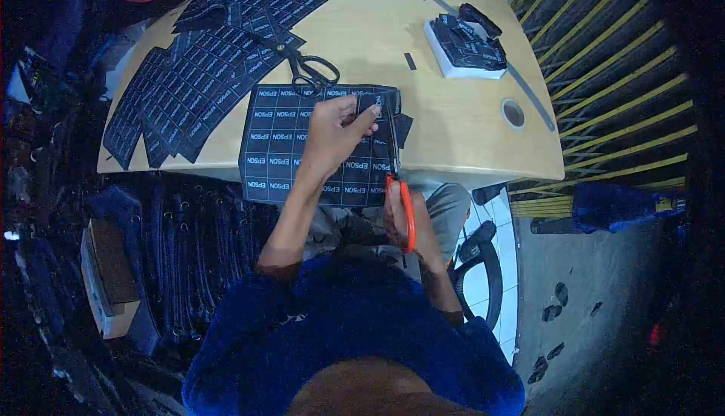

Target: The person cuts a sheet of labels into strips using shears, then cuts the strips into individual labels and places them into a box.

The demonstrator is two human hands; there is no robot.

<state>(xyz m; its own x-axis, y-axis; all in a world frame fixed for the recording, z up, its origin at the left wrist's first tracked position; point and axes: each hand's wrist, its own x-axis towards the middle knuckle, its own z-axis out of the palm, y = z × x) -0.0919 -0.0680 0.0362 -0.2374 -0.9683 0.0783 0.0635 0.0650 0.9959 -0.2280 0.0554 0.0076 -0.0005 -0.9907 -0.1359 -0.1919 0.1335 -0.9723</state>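
A black sheet (pixel 276 152) printed with a grid of EPSON labels lies over the table's front edge. My left hand (pixel 336 130) rests on it, its thumb and fingers pinching the sheet near the upper right corner. In my right hand (pixel 396 212) are scissors (pixel 408 220) with orange handles. Their blades point away from me along the sheet's right side, with a strip of labels beside them. A loose dark piece sticks out just right of the blades. Beyond the sheet's top edge lies a second pair of scissors (pixel 316 70) with black handles.
Several more printed sheets (pixel 204 69) overlap on the table's left. A white box (pixel 468 70) heaped with cut black pieces (pixel 464 42) stands at the right, near a round hole (pixel 513 112) and a metal ruler (pixel 532 95). Yellow-barred grating (pixel 612 76) runs along the right.
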